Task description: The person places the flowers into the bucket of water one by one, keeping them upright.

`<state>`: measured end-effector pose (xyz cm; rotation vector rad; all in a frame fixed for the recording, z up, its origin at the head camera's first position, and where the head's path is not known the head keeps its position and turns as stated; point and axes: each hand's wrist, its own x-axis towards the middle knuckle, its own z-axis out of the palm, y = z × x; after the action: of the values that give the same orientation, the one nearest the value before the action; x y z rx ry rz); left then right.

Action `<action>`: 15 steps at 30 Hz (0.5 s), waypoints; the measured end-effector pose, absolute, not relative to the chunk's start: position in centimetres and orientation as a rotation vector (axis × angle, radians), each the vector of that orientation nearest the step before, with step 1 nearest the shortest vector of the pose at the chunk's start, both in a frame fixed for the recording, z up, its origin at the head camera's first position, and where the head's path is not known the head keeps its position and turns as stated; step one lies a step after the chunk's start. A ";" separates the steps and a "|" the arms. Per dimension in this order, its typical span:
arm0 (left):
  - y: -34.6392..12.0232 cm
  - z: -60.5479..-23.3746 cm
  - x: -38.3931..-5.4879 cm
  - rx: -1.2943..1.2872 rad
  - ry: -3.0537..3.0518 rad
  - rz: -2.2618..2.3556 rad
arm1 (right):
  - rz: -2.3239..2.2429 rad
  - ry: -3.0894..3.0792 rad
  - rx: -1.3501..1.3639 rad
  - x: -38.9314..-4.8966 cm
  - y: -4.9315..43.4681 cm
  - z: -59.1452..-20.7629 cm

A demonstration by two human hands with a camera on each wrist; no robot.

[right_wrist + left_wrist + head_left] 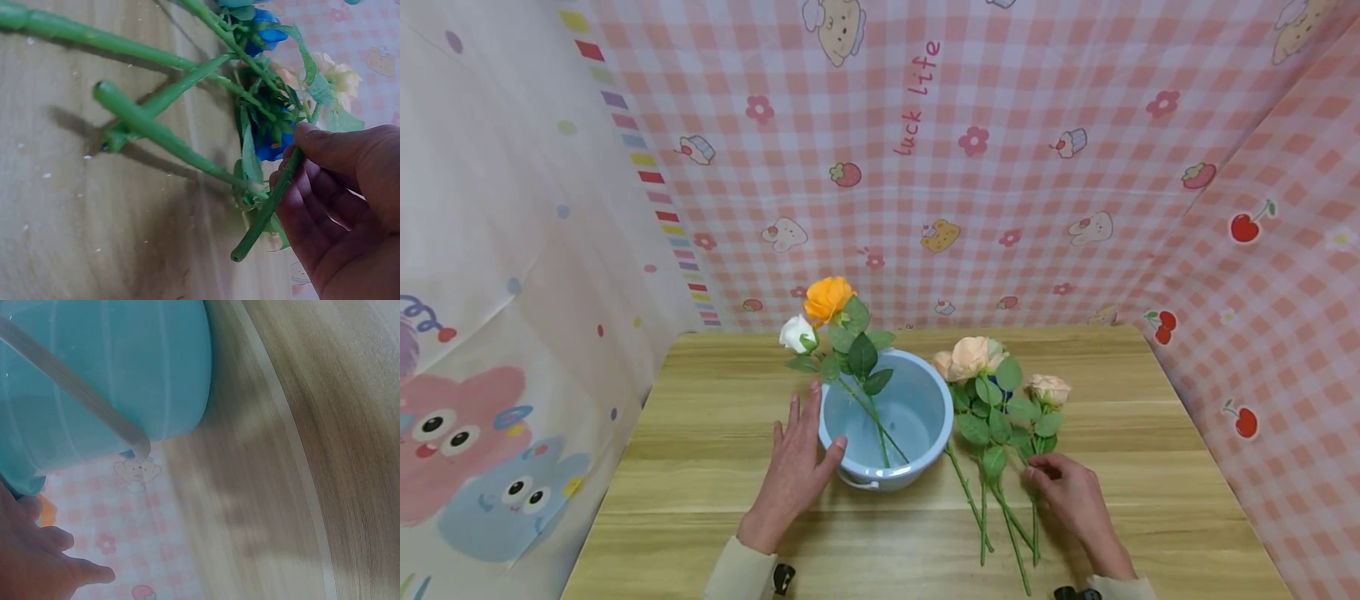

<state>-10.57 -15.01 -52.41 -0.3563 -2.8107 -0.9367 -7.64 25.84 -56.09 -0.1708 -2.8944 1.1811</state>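
A light blue bucket (886,475) stands mid-table, holding an orange rose (829,299) and a white rose (798,334) whose stems lean inside it. My left hand (797,462) rests at the bucket's left rim, its fingers spread and fairly straight. To the right lies a bunch of artificial roses with peach blooms (973,357), and blue petals (269,147) show among them in the right wrist view. My right hand (1070,493) pinches the green stem (269,212) of one peach rose (1048,390) between thumb and fingers.
The wooden table (700,467) carries the bucket and the loose roses, several cut stems pointing toward its front edge. The bucket's handle (81,394) hangs down its side. Patterned pink cloth (880,192) hangs behind and to the right, pale cloth (535,250) on the left.
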 end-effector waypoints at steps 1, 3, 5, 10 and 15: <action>-15.0 -52.4 -10.6 -0.356 -2.811 -0.938 | 1.194 -2.889 -0.178 -7.6 25.8 -56.0; -15.0 -52.4 -10.6 -0.355 -2.812 -0.938 | 1.204 -2.871 -0.176 -7.6 25.9 -55.8; -15.0 -52.4 -10.6 -0.353 -2.814 -0.938 | 1.198 -2.844 -0.155 -7.6 25.9 -55.5; -15.0 -52.5 -10.6 -0.349 -2.815 -0.926 | 1.142 -2.767 -0.092 -7.6 26.0 -54.9; -15.0 -52.5 -10.6 -0.350 -2.811 -0.933 | 1.140 -2.719 -0.089 -7.5 26.0 -54.1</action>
<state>-10.56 -14.99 -52.46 -0.3496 -2.8105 -0.9331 -7.54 26.00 -54.09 -0.0892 -2.7193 1.1402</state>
